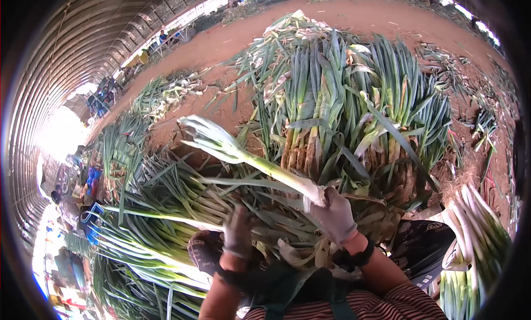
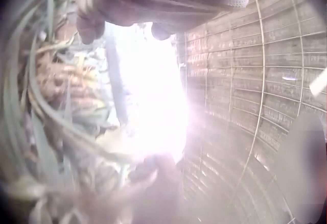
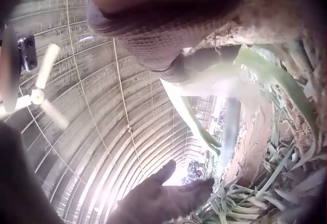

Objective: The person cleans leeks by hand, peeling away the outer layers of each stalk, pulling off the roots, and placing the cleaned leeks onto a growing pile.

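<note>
My gloved right hand point(image 1: 334, 216) grips a long green onion point(image 1: 268, 168) near its white root end. The stalk slants up and left, its pale split leaf end pointing away from me. In the right wrist view, part of the green onion point(image 3: 191, 119) shows below the gloved fingers. My left hand point(image 1: 238, 231), also gloved and blurred, hovers to the left over the edge of a green onion pile point(image 1: 160, 242). Seen in the right wrist view, that left hand point(image 3: 163, 196) has thumb and fingers spread apart, holding nothing.
Upright bundles of green onions point(image 1: 315, 93) stand ahead on the soil. Cleaned white stalks point(image 1: 475, 220) lie at my right. Loose leaves and peelings point(image 1: 298, 253) cover the ground between my knees. A bare dirt path point(image 1: 365, 16) runs beyond, under an arched roof point(image 1: 72, 38).
</note>
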Demonstrator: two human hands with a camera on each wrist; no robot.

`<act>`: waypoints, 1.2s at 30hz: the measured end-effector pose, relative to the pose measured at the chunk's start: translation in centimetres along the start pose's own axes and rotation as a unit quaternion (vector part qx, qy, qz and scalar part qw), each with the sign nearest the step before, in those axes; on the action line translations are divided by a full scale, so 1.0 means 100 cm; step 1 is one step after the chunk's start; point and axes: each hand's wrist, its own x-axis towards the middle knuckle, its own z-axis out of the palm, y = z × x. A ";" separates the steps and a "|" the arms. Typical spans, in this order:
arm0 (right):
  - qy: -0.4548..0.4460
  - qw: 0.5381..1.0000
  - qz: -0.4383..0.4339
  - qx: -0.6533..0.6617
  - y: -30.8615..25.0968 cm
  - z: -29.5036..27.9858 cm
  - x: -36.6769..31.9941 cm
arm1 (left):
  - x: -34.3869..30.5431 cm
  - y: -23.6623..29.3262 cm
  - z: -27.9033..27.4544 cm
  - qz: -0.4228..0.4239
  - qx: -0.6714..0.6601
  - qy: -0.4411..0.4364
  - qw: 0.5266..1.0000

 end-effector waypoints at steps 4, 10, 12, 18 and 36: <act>-0.086 0.995 0.034 -0.032 -0.006 0.017 -0.015 | 0.078 0.028 -0.005 -0.113 -0.143 -0.160 0.970; -0.202 0.961 0.178 0.058 -0.038 -0.001 -0.011 | 0.096 0.035 0.012 0.039 -0.273 -0.054 0.960; -0.254 0.960 0.113 0.041 0.011 -0.001 -0.011 | 0.095 0.053 0.007 0.099 -0.262 -0.076 0.957; -0.170 0.938 -0.021 -0.301 -0.032 -0.016 0.021 | 0.060 0.099 0.025 0.223 0.073 -0.050 0.971; -0.161 0.919 -0.280 -0.227 -0.117 0.087 0.076 | 0.051 0.086 0.002 0.183 0.046 -0.097 0.977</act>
